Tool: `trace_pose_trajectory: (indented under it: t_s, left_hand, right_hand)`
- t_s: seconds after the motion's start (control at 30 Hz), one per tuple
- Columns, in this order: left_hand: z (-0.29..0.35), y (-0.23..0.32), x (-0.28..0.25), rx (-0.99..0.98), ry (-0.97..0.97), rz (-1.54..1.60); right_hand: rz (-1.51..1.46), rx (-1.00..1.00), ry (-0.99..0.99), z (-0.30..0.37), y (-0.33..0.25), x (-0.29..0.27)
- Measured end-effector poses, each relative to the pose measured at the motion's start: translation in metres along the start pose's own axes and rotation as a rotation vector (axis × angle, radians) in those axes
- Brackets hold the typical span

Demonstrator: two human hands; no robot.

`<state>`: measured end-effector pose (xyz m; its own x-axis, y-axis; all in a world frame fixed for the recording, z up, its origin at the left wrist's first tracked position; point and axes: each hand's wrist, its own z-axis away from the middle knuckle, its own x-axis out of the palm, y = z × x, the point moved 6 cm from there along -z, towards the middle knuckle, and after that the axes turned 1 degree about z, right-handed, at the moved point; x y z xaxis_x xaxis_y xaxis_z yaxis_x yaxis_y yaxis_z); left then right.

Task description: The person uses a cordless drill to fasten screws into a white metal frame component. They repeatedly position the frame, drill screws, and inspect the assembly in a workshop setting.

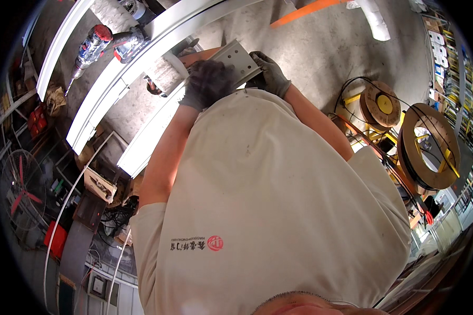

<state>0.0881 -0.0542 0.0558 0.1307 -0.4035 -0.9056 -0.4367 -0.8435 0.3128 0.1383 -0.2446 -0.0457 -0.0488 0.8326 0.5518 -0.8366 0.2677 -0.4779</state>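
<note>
A pale metal profile (242, 61) with several small holes lies across in front of me at the top middle. My right hand (270, 76), in a grey work glove, is closed around its right end, with the fingertips over the far edge and the thumb side partly hidden. My left hand (209, 84), in a darker grey glove, is over the left part of the profile. It is smeared by motion, and its fingers cannot be made out. Below it, a long white profile (155, 134) runs toward the lower left.
A red-and-black cordless drill (93, 46) lies by long white profiles (102, 97) at the upper left. An orange bar (310, 11) crosses the top. Cardboard reels (431, 126) with black strip stand at the right. A floor fan (22, 184) is at far left.
</note>
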Motion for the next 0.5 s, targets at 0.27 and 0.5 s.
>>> trace_pose_trajectory:
  t_s: [0.27,0.5]
  left_hand:
    - [0.013,-0.06,0.027,-0.794,-0.244,0.132]
    - [-0.016,-0.052,-0.023,-0.81,-0.042,0.114]
  right_hand:
    - [-0.172,0.165,0.198,0.014,-0.001,-0.013]
    - [-0.314,0.092,0.464,0.041,0.024,-0.154]
